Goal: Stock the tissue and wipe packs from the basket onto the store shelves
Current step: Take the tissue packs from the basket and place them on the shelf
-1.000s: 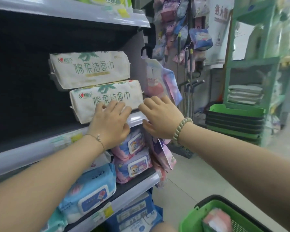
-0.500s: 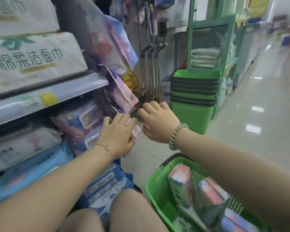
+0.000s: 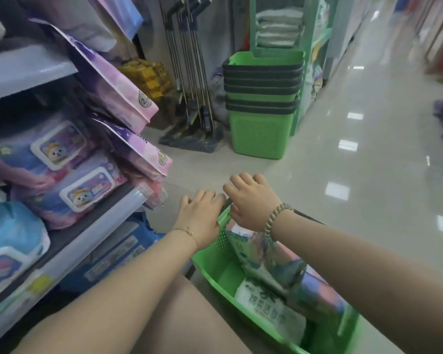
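A green basket sits on the floor at the lower right, holding several tissue and wipe packs, among them a white pack with green lettering and a pastel pack standing on end. My left hand hovers over the basket's far left rim, fingers relaxed and holding nothing. My right hand is just beside it above the rim, fingers loosely bent, also holding nothing. The store shelves on the left carry purple wipe packs and blue packs.
Pink and purple packs hang from the shelf end. A stack of green baskets and some mops stand ahead. A green rack holds folded cloths. The shiny floor stretches to the right. My knee is at the bottom.
Both hands have left the white packs on the upper shelf and come down to the basket's rim. My view has swung down and right with them.
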The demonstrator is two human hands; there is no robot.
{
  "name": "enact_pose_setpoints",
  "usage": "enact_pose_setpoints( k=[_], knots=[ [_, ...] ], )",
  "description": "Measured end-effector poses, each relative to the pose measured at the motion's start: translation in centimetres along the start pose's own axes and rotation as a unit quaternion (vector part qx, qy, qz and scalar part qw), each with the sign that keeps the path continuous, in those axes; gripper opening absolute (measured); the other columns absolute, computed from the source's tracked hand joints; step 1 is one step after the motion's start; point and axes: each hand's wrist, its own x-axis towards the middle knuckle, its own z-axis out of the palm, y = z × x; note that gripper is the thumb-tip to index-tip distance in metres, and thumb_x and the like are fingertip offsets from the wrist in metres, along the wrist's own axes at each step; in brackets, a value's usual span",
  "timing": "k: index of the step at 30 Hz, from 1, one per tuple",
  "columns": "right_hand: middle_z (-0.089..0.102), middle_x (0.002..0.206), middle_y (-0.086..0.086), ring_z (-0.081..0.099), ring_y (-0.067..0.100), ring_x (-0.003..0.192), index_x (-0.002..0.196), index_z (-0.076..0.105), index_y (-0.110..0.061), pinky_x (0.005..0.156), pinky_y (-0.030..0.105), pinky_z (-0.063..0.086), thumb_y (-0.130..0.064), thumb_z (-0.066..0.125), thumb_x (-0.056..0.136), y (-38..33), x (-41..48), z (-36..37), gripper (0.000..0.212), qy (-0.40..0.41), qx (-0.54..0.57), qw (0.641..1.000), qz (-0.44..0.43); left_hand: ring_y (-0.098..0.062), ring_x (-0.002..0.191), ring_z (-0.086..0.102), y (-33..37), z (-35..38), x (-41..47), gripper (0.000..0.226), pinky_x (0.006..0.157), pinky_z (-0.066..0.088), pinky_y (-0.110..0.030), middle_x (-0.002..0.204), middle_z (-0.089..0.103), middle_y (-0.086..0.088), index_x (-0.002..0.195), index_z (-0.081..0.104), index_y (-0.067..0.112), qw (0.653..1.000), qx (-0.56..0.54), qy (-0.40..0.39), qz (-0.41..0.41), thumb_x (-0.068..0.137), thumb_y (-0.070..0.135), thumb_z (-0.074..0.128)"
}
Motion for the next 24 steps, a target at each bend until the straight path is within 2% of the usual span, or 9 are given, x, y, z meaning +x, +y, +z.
enact_pose_setpoints(
  k=[4, 6, 9, 11, 14, 18, 20, 24],
  knots=[
    [0.058, 0.096, 0.005, 0.055, 0.028, 0.086, 0.096, 0.061, -0.014, 0.071, 0.04, 0.044, -0.033, 0.062, 0.072, 0.2, -2.3, 2.6, 0.031, -0.07, 0.019, 0.997, 0.033, -0.022, 0.12, 0.042, 1.9, 2.4, 0.3, 0.036, 0.086, 0.033, -0.039, 0.125, 0.046, 0.002, 0.128, 0.039, 0.025, 0.998, -0.017, -0.052, -0.006, 0.094, 0.03, 0.049],
    [0.058, 0.101, 0.007, 0.055, 0.029, 0.092, 0.099, 0.061, -0.013, 0.076, 0.041, 0.043, -0.035, 0.054, 0.076, 0.2, -3.3, 3.4, 0.032, -0.093, 0.033, 0.994, 0.043, -0.022, 0.121, 0.041, 2.5, 3.7, 0.4, 0.041, 0.086, 0.033, -0.039, 0.126, 0.045, 0.001, 0.129, 0.038, 0.026, 0.997, -0.014, -0.08, -0.011, 0.092, 0.026, 0.054],
    [0.052, 0.119, 0.006, 0.049, 0.028, 0.108, 0.115, 0.056, -0.014, 0.089, 0.042, 0.039, -0.042, 0.034, 0.085, 0.0, -4.7, 4.5, 0.047, -0.149, 0.042, 0.987, 0.051, -0.021, 0.121, 0.041, 3.3, 5.5, 0.4, 0.047, 0.086, 0.034, -0.038, 0.127, 0.045, 0.001, 0.13, 0.038, 0.027, 0.993, -0.017, -0.118, -0.006, 0.088, 0.018, 0.056],
    [0.047, 0.128, 0.008, 0.045, 0.028, 0.114, 0.12, 0.052, -0.014, 0.092, 0.041, 0.037, -0.041, 0.026, 0.086, -0.3, -5.5, 5.3, 0.05, -0.163, 0.051, 0.984, 0.057, -0.021, 0.123, 0.04, 3.9, 6.4, 0.3, 0.05, 0.087, 0.034, -0.039, 0.132, 0.044, 0.002, 0.131, 0.037, 0.027, 0.99, -0.01, -0.14, 0.004, 0.087, 0.017, 0.057],
    [0.046, 0.13, 0.008, 0.045, 0.027, 0.116, 0.122, 0.051, -0.013, 0.091, 0.04, 0.039, -0.034, 0.04, 0.092, -0.9, -6.6, 6.9, 0.038, -0.158, 0.063, 0.983, 0.066, -0.021, 0.129, 0.039, 4.8, 7.6, 0.3, 0.052, 0.097, 0.035, -0.042, 0.141, 0.038, 0.001, 0.135, 0.037, 0.026, 0.984, 0.008, -0.178, 0.016, 0.088, 0.018, 0.059],
    [0.05, 0.117, 0.005, 0.049, 0.023, 0.104, 0.116, 0.052, -0.014, 0.084, 0.036, 0.041, -0.032, 0.045, 0.091, -1.7, -7.9, 9.4, 0.031, -0.164, 0.088, 0.978, 0.093, -0.02, 0.133, 0.038, 5.6, 8.9, 0.5, 0.046, 0.096, 0.035, -0.043, 0.136, 0.044, 0.001, 0.132, 0.041, 0.024, 0.979, 0.037, -0.197, 0.039, 0.089, 0.023, 0.06],
    [0.05, 0.118, 0.005, 0.049, 0.023, 0.105, 0.118, 0.051, -0.015, 0.086, 0.037, 0.042, -0.031, 0.046, 0.09, -2.0, -8.4, 10.8, 0.033, -0.181, 0.101, 0.972, 0.109, -0.02, 0.135, 0.035, 5.8, 9.6, 0.6, 0.048, 0.1, 0.034, -0.045, 0.138, 0.043, 0.0, 0.134, 0.041, 0.023, 0.974, 0.045, -0.214, 0.05, 0.09, 0.025, 0.06],
    [0.048, 0.129, 0.01, 0.049, 0.028, 0.112, 0.135, 0.043, -0.012, 0.09, 0.041, 0.044, -0.031, 0.05, 0.088, -2.5, -9.6, 13.2, 0.051, -0.223, 0.117, 0.96, 0.119, -0.022, 0.131, 0.041, 6.1, 11.1, 0.9, 0.047, 0.105, 0.032, -0.049, 0.137, 0.047, -0.001, 0.133, 0.044, 0.024, 0.962, 0.063, -0.259, 0.055, 0.089, 0.028, 0.061]
  ],
)
